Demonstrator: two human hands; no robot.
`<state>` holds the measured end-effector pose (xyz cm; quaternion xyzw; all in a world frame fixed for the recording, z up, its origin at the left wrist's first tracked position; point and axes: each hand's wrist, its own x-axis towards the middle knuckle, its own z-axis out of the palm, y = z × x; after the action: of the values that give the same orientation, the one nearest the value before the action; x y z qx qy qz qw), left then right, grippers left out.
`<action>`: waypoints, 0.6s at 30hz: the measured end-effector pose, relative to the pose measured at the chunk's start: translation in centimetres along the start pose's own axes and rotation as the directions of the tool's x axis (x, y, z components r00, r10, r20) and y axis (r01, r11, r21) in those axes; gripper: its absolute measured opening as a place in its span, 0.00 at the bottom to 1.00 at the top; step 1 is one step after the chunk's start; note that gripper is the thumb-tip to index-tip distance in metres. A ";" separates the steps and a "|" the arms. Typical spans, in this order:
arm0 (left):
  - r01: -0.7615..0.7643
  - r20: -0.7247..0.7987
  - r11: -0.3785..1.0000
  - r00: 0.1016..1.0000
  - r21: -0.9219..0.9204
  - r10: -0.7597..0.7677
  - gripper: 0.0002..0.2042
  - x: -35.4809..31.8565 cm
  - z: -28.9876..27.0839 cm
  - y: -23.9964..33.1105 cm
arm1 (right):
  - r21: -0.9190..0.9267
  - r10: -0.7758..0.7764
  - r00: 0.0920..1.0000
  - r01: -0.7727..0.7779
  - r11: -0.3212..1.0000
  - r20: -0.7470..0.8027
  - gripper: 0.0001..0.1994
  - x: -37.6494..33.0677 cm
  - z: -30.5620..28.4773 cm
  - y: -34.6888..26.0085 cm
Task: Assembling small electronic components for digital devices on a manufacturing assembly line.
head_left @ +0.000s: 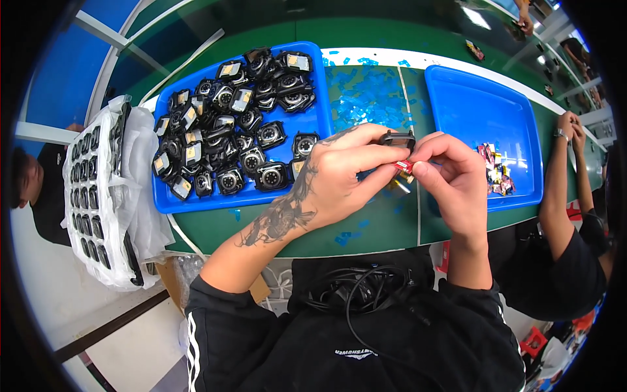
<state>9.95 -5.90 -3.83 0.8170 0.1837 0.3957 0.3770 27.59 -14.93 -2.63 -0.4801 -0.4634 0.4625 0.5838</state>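
My left hand (343, 173), its tattooed forearm coming in from below, is closed around a black smartwatch case (396, 138) tilted on edge over the green table. Just below the case, a small red flat part (403, 166) shows between both hands' fingertips. My right hand (454, 186) pinches at that red part with thumb and forefinger. Whether the part is still joined to the case is hidden by my fingers. Left of my hands, a blue tray (158, 197) holds many black watch cases (251, 160), several with silvery-tan pieces attached.
A second blue tray (473, 98) at the right holds small red, yellow and silvery parts (499, 175). Blue film scraps (366, 98) litter the table's far middle. White trays of watch parts (88, 189) are stacked at far left. Another person's arms (555, 163) reach in at the right.
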 end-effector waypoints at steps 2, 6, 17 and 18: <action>0.008 0.065 1.000 0.998 -0.010 -0.008 0.11 0.0 -0.1 -0.2 | -0.032 0.018 1.000 -0.018 0.999 0.007 0.04 0.0 -0.3 0.0; 0.040 0.094 0.999 0.995 0.015 -0.041 0.09 -0.3 0.0 0.3 | -0.212 0.000 1.000 0.005 0.977 0.026 0.03 0.3 -0.7 -0.7; 0.574 0.343 0.725 0.816 -0.381 -0.466 0.07 0.1 0.1 0.6 | -0.101 0.010 0.998 -0.017 0.995 -0.064 0.08 -0.7 0.4 0.3; 0.576 0.325 0.706 0.817 -0.411 -0.477 0.09 0.0 0.2 0.6 | -0.133 0.002 0.995 -0.016 0.991 -0.104 0.09 -0.6 0.6 0.4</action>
<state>10.13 -6.39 -3.53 0.6406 0.2655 0.2223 0.6854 26.87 -15.39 -3.07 -0.5433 -0.4603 0.4076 0.5717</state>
